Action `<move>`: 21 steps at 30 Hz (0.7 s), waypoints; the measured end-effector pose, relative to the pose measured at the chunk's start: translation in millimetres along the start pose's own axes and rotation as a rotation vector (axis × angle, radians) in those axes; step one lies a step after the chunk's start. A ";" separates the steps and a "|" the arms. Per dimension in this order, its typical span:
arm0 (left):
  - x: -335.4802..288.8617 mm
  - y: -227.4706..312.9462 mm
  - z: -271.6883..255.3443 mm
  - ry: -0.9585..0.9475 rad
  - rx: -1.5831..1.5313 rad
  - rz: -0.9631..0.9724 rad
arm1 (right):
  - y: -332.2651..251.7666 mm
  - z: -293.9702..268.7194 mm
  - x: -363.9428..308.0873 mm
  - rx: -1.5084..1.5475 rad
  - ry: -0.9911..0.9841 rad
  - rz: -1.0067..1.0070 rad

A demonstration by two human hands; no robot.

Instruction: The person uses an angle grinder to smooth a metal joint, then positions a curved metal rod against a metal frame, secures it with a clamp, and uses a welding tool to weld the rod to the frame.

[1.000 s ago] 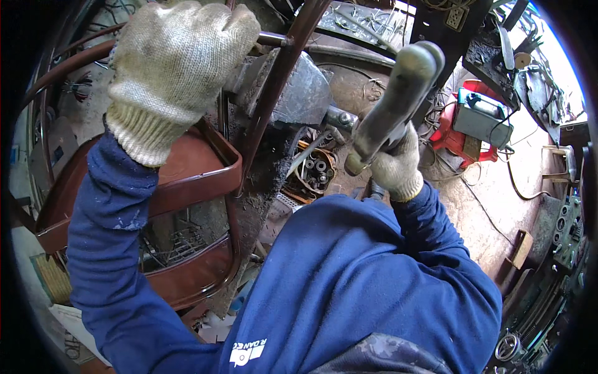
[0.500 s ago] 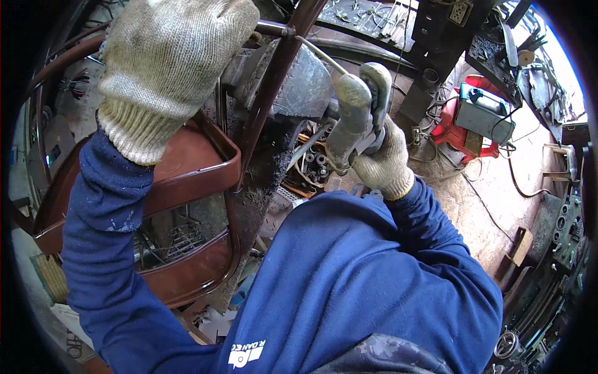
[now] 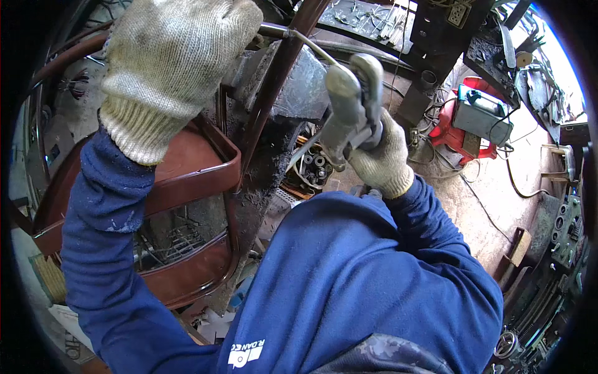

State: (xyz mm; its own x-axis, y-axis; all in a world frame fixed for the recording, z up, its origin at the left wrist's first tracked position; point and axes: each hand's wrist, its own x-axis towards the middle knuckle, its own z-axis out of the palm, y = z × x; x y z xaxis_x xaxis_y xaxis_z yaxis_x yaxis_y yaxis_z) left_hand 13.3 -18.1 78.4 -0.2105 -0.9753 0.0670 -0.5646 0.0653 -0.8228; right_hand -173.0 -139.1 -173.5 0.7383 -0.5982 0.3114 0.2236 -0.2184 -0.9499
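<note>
My left hand (image 3: 177,62), in a knitted work glove, is closed at the upper left; its fingers are mostly hidden. A short metal bar (image 3: 272,30) emerges from the glove and meets a brown tube (image 3: 274,93) of a metal chair-like frame. My right hand (image 3: 387,159), also gloved, grips a worn grey welding electrode holder (image 3: 349,112). From its jaws a thin welding electrode (image 3: 316,48) slants up to the left, its tip at the joint of bar and tube. Whether the tip touches, I cannot tell. Below my left hand is the frame's brown panel (image 3: 193,187).
A grey-dusted metal block (image 3: 299,87) stands behind the tube. Below the holder sits a container of metal rings (image 3: 311,168). At right, a grey box-shaped machine (image 3: 483,115) rests on a red stand (image 3: 450,128), with cables on the floor. Metal scraps crowd the back bench (image 3: 367,22).
My right hand has shifted the electrode holder slightly left and up, bringing the electrode along. My left hand has barely moved.
</note>
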 end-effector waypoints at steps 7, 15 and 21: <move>2.6 0.8 3.8 0.008 0.011 0.007 | 0.6 -2.7 -1.5 -0.037 -0.024 0.018; 2.8 1.1 -4.3 -0.009 0.029 0.002 | 2.3 0.9 -1.4 0.056 -0.037 0.031; 0.7 2.5 -7.9 -0.117 0.084 -0.037 | -2.4 4.5 -1.3 0.138 -0.043 0.011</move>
State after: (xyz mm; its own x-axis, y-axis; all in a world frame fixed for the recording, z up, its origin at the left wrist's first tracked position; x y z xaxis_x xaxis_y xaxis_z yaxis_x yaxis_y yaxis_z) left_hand 5.5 -17.0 80.8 -0.0935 -0.9950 0.0355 -0.5004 0.0161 -0.8656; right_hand -171.7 -134.4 -171.7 0.7671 -0.5656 0.3027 0.2988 -0.1026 -0.9488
